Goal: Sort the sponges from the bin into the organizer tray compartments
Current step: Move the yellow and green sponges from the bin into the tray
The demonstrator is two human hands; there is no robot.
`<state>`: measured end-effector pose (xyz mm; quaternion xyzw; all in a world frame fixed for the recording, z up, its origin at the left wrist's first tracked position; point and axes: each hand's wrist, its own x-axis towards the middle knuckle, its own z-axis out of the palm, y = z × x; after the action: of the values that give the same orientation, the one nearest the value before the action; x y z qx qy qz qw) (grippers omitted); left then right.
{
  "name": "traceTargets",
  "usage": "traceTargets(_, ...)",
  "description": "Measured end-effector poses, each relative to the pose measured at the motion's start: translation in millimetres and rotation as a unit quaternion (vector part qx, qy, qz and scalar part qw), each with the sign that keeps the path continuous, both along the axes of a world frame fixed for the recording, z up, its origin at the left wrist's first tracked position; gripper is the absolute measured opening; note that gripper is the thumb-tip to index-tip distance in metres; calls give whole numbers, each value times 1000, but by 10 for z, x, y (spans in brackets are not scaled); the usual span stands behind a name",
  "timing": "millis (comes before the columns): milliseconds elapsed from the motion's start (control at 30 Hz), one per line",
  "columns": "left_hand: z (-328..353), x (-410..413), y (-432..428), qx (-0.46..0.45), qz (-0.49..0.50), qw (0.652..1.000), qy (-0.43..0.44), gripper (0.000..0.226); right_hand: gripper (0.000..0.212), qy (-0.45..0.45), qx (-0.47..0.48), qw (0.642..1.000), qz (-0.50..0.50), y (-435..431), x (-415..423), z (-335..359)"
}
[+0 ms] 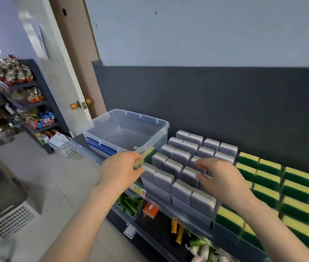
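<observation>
My left hand [120, 168] pinches a yellow-green sponge [147, 155] in a firm grip; right hand [219, 176] loose-fingered, empty; I might misfile it among the grey sponges [182, 157], since its matching rows sit well right.

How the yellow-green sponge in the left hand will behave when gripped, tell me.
The yellow-green sponge is probably light: the left hand holds it by one end. Likely soft foam with a rough green face, it should squash rather than slip. Blocky like those standing in the organizer tray, it is unlikely to roll.
</observation>
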<state>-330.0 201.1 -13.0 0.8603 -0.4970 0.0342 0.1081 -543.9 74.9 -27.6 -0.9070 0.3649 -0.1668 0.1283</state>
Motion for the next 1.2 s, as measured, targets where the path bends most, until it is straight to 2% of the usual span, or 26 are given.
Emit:
traceTargets(167, 99, 762, 53, 5, -5, 1000, -20, 36, 36, -10, -11, 1000, 10, 89, 777, 125)
traceTargets(400, 88, 1627, 49, -7, -31, 999, 4, 37, 37, -31, 23, 999, -15, 178, 1568, -21)
traceTargets(667, -57, 2186, -290, 2, -96, 995, 38, 37, 36, -24, 43, 997, -51, 26, 2102, -115)
traceTargets(900, -226, 2508, -849, 19, -133, 987, 84, 37, 38, 14, 29, 999, -21, -473, 2639, -136)
traceTargets(1033, -319, 2647, -1136, 89, -172, 979, 67, 40, 38, 55, 46, 997, -2, -764, 2917, -203)
traceTargets(1200, -466, 2822, -1567, 186, -206, 959, 52, 46, 38, 152, 79, 985, 31, -1131, 3191, -389)
